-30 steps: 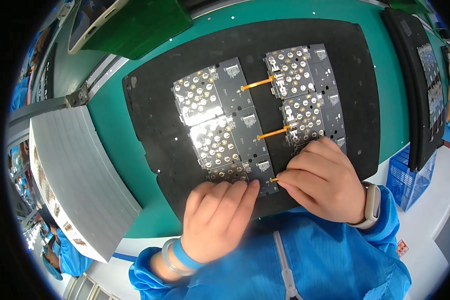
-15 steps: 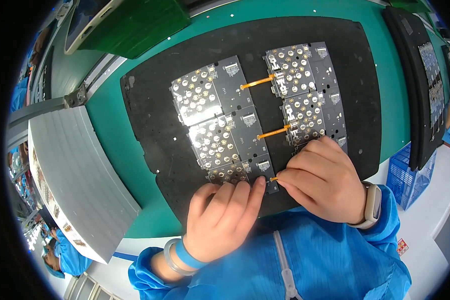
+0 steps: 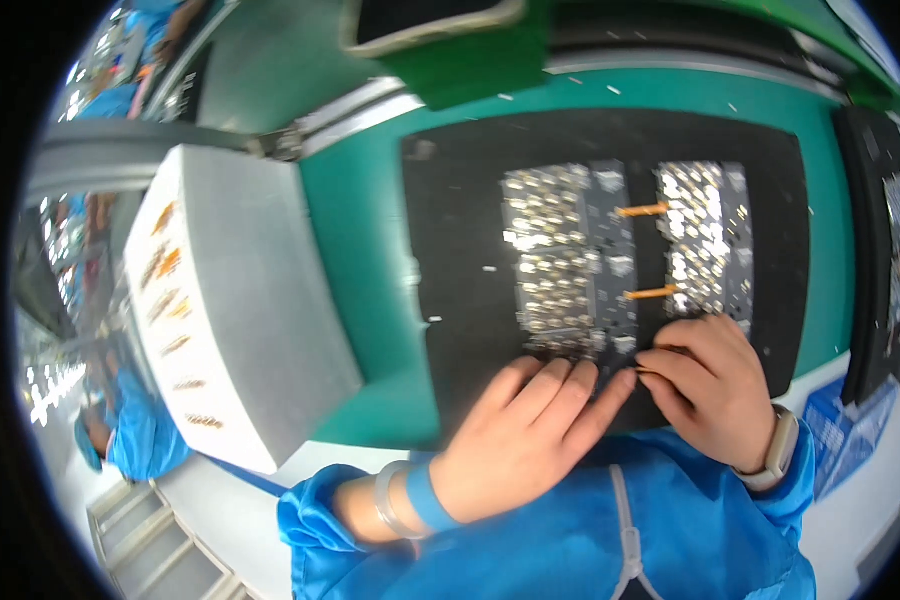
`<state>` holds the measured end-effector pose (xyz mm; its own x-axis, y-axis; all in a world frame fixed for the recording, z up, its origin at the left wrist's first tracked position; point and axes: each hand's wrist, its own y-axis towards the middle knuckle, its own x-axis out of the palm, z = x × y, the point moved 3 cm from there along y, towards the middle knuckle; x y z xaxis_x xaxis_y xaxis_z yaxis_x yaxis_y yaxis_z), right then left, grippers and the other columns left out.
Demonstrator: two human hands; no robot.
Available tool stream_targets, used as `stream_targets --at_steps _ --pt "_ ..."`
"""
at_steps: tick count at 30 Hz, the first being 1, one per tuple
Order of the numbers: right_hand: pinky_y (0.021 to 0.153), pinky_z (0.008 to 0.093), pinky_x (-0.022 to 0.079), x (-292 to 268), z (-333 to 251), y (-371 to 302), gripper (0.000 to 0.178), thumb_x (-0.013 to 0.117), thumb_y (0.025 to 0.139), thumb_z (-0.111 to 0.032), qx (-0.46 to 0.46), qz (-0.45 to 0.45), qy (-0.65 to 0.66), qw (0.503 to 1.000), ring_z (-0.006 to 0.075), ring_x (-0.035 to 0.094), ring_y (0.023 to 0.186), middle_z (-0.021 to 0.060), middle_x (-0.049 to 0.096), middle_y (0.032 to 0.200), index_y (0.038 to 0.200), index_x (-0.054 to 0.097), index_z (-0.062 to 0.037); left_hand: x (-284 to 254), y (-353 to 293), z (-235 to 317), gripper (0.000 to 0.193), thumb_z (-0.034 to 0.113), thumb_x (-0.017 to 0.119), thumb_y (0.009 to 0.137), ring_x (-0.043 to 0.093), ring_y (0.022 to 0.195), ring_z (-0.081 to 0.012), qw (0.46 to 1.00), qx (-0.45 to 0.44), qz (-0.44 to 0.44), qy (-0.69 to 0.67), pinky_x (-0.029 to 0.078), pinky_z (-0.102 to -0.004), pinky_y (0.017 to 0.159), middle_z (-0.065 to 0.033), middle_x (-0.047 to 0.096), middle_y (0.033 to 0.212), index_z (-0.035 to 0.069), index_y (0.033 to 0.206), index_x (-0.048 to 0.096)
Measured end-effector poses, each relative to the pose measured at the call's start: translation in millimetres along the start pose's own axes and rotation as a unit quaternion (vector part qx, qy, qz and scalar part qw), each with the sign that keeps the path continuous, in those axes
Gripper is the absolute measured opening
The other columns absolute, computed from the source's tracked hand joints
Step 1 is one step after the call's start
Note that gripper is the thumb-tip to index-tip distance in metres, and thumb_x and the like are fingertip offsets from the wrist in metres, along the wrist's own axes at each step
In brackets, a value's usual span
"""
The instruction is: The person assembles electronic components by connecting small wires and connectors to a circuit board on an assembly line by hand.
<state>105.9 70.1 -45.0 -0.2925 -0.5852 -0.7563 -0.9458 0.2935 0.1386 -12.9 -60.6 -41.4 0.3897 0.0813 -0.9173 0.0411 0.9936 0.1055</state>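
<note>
Two dark circuit-board panels lie side by side on a black mat [image 3: 470, 285], which rests on a green bench top [image 3: 355, 290]. The view is blurred, so fine detail is lost. The left panel [image 3: 552, 290] is covered on its left part with rows of bright, silvery round spots, and has a plainer dark band with pale patches along its right. The right panel [image 3: 695, 235] is patterned the same way, glinting strongly, its dark band also on the right. Both have their long axis running from the far side of the mat toward the person, the near ends set slightly further right.

Two thin, flat orange strips cross the gap between the panels: an upper strip [image 3: 642, 210] and a lower strip [image 3: 650, 293]. Each lies nearly at right angles to the panels, pointing left to right, its right end a touch further from the person.

The right hand [image 3: 715, 385] is closed in a pinch at the near end of the gap, thumb and forefinger holding a small orange piece [image 3: 644, 370]; mostly covered by the fingers, its exact direction cannot be told. The left hand [image 3: 525, 440] is palm down, fingers extended and slightly parted over the left panel's near end, its rightmost fingertip just beside the pinch.
</note>
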Motion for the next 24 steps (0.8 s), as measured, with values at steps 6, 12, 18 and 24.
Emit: stream_targets --at_steps 6,12,18,24 --pt "0.07 0.0365 0.046 3 -3 -11 0.028 0.072 0.066 -0.005 -0.017 0.001 0.046 0.999 0.0285 0.057 0.081 0.0114 0.058 0.095 0.092 0.062 -0.0024 -93 -69 -34 0.034 0.003 0.075 0.064 0.054 0.091 -0.0238 0.939 -0.198 0.267 -0.091 0.044 -0.0339 0.081 -0.0113 0.056 0.092 0.003 0.094 0.059" --pt "0.073 0.0366 0.046 -6 -22 14 0.033 0.073 0.068 -0.008 -0.109 -0.011 0.156 0.982 0.0291 0.058 0.085 0.0128 0.058 0.098 0.098 0.06 -0.0016 -185 -153 -84 0.032 0.0 0.074 0.059 0.05 0.09 -0.0245 0.913 -0.36 0.192 0.023 0.039 -0.0337 0.083 -0.0072 0.055 0.092 0.003 0.087 0.058" --pt "0.076 0.0367 0.047 -4 -23 13 0.039 0.074 0.069 -0.011 -0.14 -0.021 0.218 0.966 0.0298 0.058 0.088 0.0142 0.058 0.102 0.103 0.059 -0.0009 -170 -158 -99 0.03 0.004 0.079 0.055 0.05 0.09 -0.0227 0.937 -0.327 0.122 -0.007 0.04 -0.033 0.079 -0.0054 0.055 0.09 0.006 0.081 0.063" --pt "0.078 0.0368 0.047 -9 -22 14 0.045 0.076 0.07 -0.014 -0.162 -0.034 0.28 0.946 0.0304 0.058 0.092 0.0155 0.059 0.105 0.108 0.058 -0.0002 -170 -155 -87 0.024 -0.004 0.074 0.057 0.052 0.079 -0.0231 0.918 -0.338 0.191 0.079 0.041 -0.0324 0.075 -0.0053 0.06 0.081 0.003 0.077 0.063"
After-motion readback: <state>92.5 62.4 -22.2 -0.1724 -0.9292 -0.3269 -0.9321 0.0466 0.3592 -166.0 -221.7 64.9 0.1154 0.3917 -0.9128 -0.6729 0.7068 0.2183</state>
